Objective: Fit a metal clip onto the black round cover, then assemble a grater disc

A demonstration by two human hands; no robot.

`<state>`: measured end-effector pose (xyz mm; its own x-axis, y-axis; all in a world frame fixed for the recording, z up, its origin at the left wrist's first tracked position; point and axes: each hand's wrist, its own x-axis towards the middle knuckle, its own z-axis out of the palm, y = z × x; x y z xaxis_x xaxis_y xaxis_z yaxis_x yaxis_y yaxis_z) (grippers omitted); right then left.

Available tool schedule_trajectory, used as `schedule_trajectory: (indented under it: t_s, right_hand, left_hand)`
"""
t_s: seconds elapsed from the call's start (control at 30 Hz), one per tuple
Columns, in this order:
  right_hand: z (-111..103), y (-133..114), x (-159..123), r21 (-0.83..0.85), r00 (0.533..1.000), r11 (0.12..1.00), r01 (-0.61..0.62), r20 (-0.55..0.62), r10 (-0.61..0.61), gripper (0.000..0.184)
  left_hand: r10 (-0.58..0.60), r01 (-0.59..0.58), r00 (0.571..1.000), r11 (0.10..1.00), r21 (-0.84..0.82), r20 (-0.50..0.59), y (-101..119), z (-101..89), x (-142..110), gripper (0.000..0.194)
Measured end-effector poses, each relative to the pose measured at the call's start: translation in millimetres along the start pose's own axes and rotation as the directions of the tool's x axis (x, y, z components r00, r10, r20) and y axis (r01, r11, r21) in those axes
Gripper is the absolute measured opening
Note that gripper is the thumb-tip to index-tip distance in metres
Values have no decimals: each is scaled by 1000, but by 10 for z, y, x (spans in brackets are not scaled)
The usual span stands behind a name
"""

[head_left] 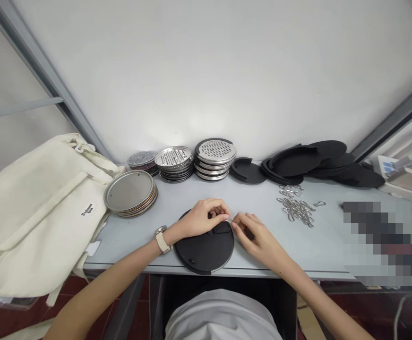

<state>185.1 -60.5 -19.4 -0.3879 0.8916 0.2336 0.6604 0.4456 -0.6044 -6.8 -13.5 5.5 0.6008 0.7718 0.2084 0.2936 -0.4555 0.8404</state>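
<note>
I see left hand (206,218), right hand (258,237); both grips pinch metal clip (229,220) by black disc (204,251); clip pile (297,210) at disc's two o'clock.

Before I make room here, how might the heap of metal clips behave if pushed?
The heap of metal clips would probably spread rather than move as one, since its pieces look loose. Each is likely stiff, being shiny metal, and apt to slide rather than roll, given its elongated loop.
</note>
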Motion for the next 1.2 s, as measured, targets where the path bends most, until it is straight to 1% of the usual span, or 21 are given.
schedule_trajectory:
  t_s: [0.1,0.2,0.37,0.43,0.5,0.57,0.63,0.7,0.77,0.87,0.97,1.2]
  right_hand:
    - [3,-2,6,-33,1000,999,29,10,-29,28]
    - [8,-3,9,-48,998,997,57,35,-55,30]
    - [18,16,34,-18,996,999,35,77,-34,33]
    - [14,18,53,-9,996,1000,15,89,-14,34]
    - [7,10,72,-7,995,1000,-4,104,5,34]
    - [4,-10,87,-7,992,1000,-28,122,29,34]
    - [11,-33,94,-10,991,999,-51,123,52,34]
    - [32,-48,94,-21,992,998,-67,102,68,34]
    - [57,-52,89,-34,994,997,-73,77,75,34]
    - [84,-46,81,-42,996,997,-65,64,67,32]
    - [101,-44,76,-36,997,998,-57,57,59,33]
    - [167,-43,42,-70,995,993,-97,-14,96,31]
  left_hand:
    - [11,-10,1000,999,41,-22,-16,3,7,9]
    - [24,-22,1000,997,77,-18,-38,5,12,8]
    - [84,-82,996,969,233,1,-37,-1,-12,10]
    - [121,-118,993,938,327,11,-12,-19,-35,10]
    - [162,-161,986,884,440,36,23,-51,-58,12]
    - [202,-208,977,818,537,71,59,-94,-78,20]
    - [205,-232,972,772,591,113,93,-140,-93,30]
    - [177,-230,973,751,619,147,126,-175,-107,36]
    - [147,-227,973,745,627,178,154,-190,-124,36]
    - [135,-242,967,744,623,214,172,-175,-144,35]
    - [132,-239,968,748,619,214,137,-141,-137,30]
    - [173,-248,968,774,583,182,-5,-83,-83,28]
